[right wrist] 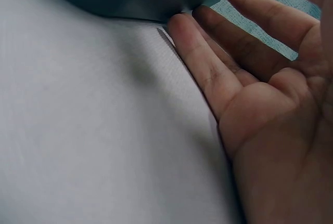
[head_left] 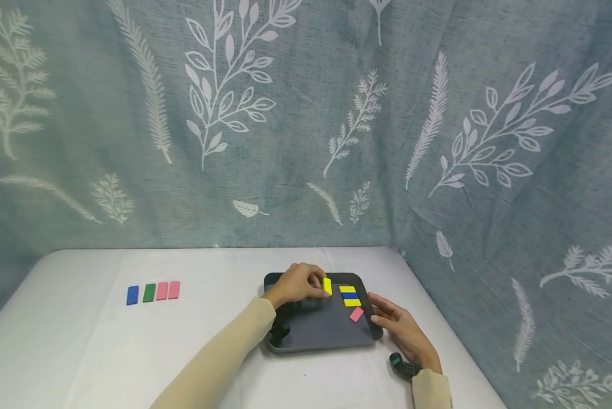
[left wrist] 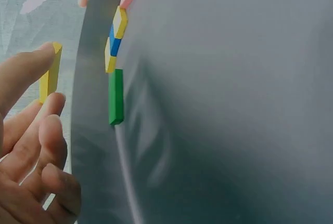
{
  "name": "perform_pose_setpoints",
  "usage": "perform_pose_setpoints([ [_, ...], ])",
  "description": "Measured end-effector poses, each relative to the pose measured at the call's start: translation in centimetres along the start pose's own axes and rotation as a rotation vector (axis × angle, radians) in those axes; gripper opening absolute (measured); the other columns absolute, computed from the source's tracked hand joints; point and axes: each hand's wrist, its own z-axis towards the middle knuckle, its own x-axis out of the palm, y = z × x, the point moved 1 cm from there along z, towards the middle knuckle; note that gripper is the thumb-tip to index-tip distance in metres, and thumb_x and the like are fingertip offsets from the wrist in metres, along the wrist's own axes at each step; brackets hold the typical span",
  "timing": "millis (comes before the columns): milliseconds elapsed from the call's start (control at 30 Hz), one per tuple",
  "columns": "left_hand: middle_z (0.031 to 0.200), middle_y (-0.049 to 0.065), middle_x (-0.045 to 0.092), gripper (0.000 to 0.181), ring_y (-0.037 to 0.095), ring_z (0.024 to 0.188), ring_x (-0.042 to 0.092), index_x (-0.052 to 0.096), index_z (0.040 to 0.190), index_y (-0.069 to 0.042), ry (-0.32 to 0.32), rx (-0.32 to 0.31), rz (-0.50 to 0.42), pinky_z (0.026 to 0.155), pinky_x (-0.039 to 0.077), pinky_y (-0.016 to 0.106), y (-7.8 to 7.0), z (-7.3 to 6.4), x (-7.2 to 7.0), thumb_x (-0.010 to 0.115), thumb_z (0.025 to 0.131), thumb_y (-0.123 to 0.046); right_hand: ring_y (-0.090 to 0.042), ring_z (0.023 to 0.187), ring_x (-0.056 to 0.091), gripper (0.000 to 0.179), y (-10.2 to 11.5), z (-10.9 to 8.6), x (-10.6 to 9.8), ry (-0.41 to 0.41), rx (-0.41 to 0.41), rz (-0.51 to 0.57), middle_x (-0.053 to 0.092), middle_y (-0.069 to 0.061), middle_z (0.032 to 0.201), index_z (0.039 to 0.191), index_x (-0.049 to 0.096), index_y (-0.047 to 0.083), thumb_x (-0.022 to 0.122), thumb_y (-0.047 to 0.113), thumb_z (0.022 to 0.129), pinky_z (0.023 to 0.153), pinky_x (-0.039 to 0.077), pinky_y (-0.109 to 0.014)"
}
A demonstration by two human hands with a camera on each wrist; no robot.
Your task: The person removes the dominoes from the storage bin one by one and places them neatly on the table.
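Between thumb and fingertips, my left hand (head_left: 299, 282) pinches a yellow block (head_left: 327, 286) above the dark tray (head_left: 326, 336). The left wrist view shows the same yellow block (left wrist: 51, 76) held on end. Inside the tray, toward its right side, a blue block (head_left: 350, 296) lies between two yellow blocks (head_left: 352, 303), with a tilted pink block (head_left: 356, 314) nearby. A green block (left wrist: 116, 96) shows in the left wrist view; the left hand seems to hide it from the head camera. My right hand (head_left: 399, 325) touches the tray's right side with its fingers extended.
On the white table (head_left: 91, 352), left of the tray, a blue block (head_left: 132, 295), a green block (head_left: 149, 292) and two pink blocks (head_left: 162, 291) lie in a row. A leaf-patterned curtain (head_left: 285, 216) stands behind and to the right.
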Motion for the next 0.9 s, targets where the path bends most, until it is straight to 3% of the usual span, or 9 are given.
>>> perform_pose_setpoints([
  [133, 0.082, -0.013, 0.068, 0.044, 0.006, 0.079, 0.063, 0.072, 0.125, -0.014, 0.002, 0.012, -0.003, 0.096, 0.051, 0.04, -0.2, -0.6, -1.0, 0.087, 0.086, -0.03, -0.031, 0.146, 0.04, 0.069, 0.0, 0.0, 0.1, 0.005, -0.006, -0.009, 0.041, -0.007, 0.16, 0.155, 0.046, 0.013, 0.077, 0.015, 0.094, 0.105, 0.045, -0.025],
  [300, 0.084, -0.011, 0.068, 0.044, 0.009, 0.081, 0.062, 0.073, 0.124, -0.016, -0.006, 0.025, -0.002, 0.081, 0.052, 0.035, -0.4, -1.4, -2.3, 0.087, 0.086, -0.032, -0.031, 0.145, 0.041, 0.07, -0.1, 0.0, 0.0, 0.004, -0.003, -0.01, 0.041, -0.008, 0.16, 0.155, 0.046, 0.013, 0.078, 0.017, 0.094, 0.105, 0.046, -0.026],
  [433, 0.086, -0.011, 0.067, 0.046, 0.009, 0.081, 0.062, 0.072, 0.125, -0.017, -0.015, 0.05, 0.028, 0.077, 0.052, 0.032, -0.4, -2.1, -3.2, 0.087, 0.085, -0.034, -0.031, 0.145, 0.041, 0.07, -0.2, 0.2, -0.1, 0.003, -0.006, -0.017, 0.041, -0.009, 0.16, 0.156, 0.045, 0.012, 0.077, 0.016, 0.094, 0.105, 0.046, -0.026],
  [700, 0.09, -0.01, 0.066, 0.047, 0.012, 0.069, 0.059, 0.071, 0.126, -0.016, -0.038, 0.07, 0.038, 0.063, 0.049, 0.028, 0.2, -3.5, -4.9, 0.086, 0.086, -0.035, -0.031, 0.146, 0.04, 0.07, -0.2, 0.3, 0.0, -0.009, -0.004, -0.036, 0.041, -0.008, 0.16, 0.155, 0.045, 0.013, 0.078, 0.018, 0.093, 0.107, 0.044, -0.028],
  [900, 0.094, -0.01, 0.066, 0.047, 0.013, 0.064, 0.057, 0.071, 0.127, -0.017, -0.042, 0.068, 0.025, 0.061, 0.05, 0.028, 0.9, -4.5, -6.1, 0.086, 0.086, -0.035, -0.029, 0.144, 0.043, 0.071, -0.3, 0.3, 0.0, -0.016, 0.004, -0.027, 0.043, -0.007, 0.159, 0.155, 0.046, 0.014, 0.08, 0.019, 0.092, 0.106, 0.045, -0.028],
])
